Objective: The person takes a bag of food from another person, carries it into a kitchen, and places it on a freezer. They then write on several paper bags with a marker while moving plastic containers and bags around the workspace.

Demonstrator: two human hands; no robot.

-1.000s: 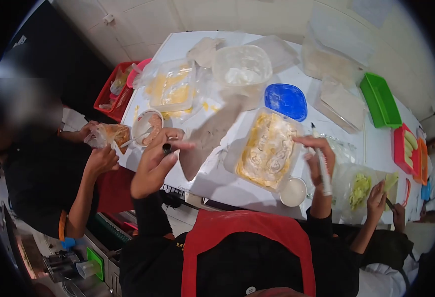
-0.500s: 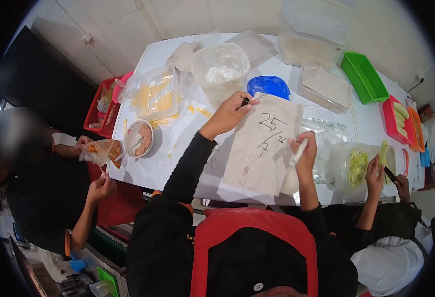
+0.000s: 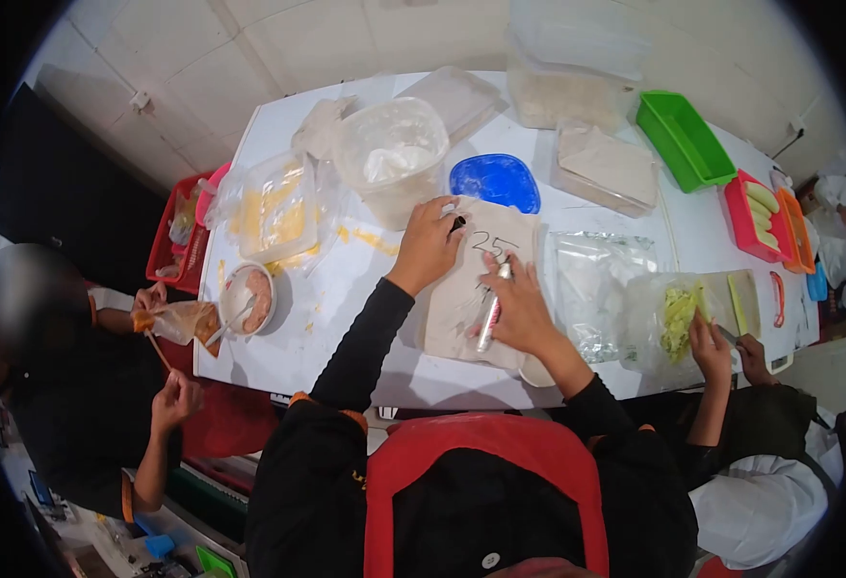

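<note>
My left hand (image 3: 429, 249) is closed on a black marker cap (image 3: 458, 223) at the upper left edge of a beige paper sheet (image 3: 454, 313). A handwritten "25" shows near the top of the sheet. My right hand (image 3: 527, 310) grips a silvery-white marker (image 3: 490, 318), slanted over the paper just below the number. Fingers and marker cover most of the lower writing. Beyond the sheet lies a blue lid (image 3: 496, 181). A round, whitish thing (image 3: 536, 372) partly shows under my right wrist.
At left, a person's hand (image 3: 178, 400) holds a stick near a filled plastic bag (image 3: 174, 323), beside a bowl of pinkish paste (image 3: 257, 301). At right, another person's hand (image 3: 710, 349) is by shredded greens (image 3: 678, 323), with a knife (image 3: 727, 334). Plastic tubs (image 3: 392, 144) stand behind.
My right hand has brought the marker leftward over the paper, covering writing below the number. My left hand still holds the cap. At right, the person's hand has lowered from a pale green vegetable piece.
</note>
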